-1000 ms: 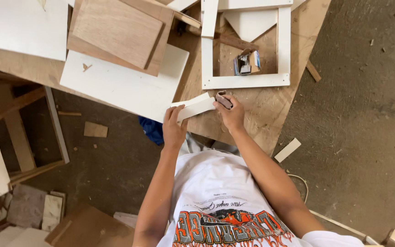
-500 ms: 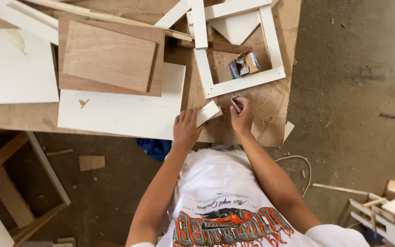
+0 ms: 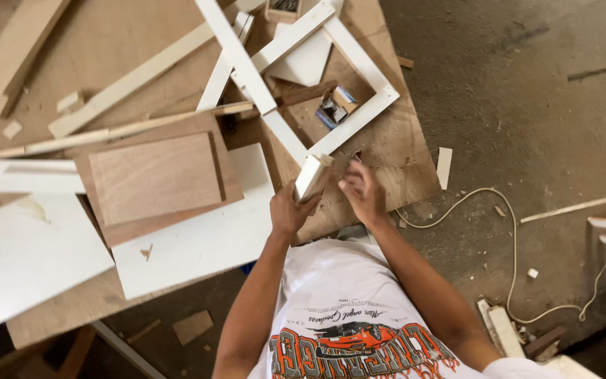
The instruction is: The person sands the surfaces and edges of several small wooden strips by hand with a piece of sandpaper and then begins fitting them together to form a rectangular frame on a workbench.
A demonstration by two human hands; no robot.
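Left hand (image 3: 290, 210) gripped small white block (image 3: 313, 175), tilted up for access; right hand (image 3: 363, 193), at its 3 o'clock, pinched something unidentifiable, white frame (image 3: 359, 116) at 12.

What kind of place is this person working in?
Most likely a woodworking shop. A worktable is strewn with boards and offcuts, a white frame lies on it, and scraps and a cable litter the concrete floor. The left hand holds a small white block.
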